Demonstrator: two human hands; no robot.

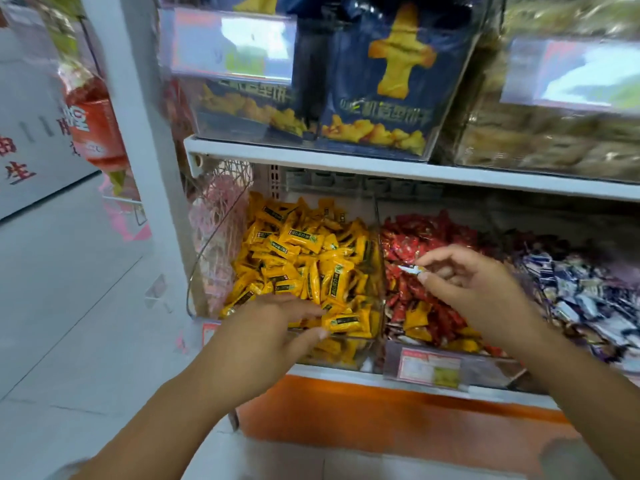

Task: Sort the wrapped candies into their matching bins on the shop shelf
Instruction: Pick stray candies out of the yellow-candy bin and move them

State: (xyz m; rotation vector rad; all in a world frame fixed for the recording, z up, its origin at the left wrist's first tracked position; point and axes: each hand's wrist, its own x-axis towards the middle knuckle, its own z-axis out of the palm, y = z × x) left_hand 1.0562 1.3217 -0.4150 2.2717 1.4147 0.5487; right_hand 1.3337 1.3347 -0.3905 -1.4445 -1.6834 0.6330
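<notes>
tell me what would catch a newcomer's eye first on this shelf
The heap of bright yellow candies fills the left bin of the lower shelf, with the left hand reaching over its front. Beside it the right hand pinches a small white and blue candy above the red candies, where stray yellow candies lie near the front.

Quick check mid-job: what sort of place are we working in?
Most likely a shop's loose-sweets aisle: clear bins heaped with yellow candies and red candies, a price label clipped to a bin front, and packaged snacks on the white shelf above.
</notes>
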